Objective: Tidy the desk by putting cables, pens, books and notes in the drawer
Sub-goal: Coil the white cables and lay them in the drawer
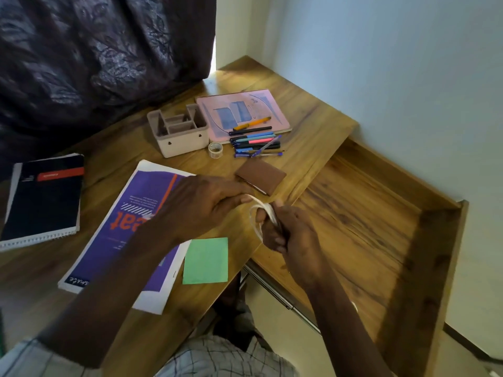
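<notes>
A white cable (262, 204) is looped between both hands at the surface's (313, 123) right edge, beside the open drawer (367, 213). The right hand (291, 232) has its fingers curled round the loops. The left hand (206, 202), at 9 o'clock of them, pinches a strand. Pens (255, 142) lie at 12 o'clock, with a small brown notebook (261, 176) nearer. A green note (206, 261) lies at 7 o'clock, and a purple book (130, 197) is under the left forearm.

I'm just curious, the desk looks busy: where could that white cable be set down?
The open drawer floor is mostly bare wood, the roomiest spot for the white cable. There is also a bare strip between the black spiral notebook and the purple booklet. It is crowded around the organizer, tape roll and pens.
</notes>
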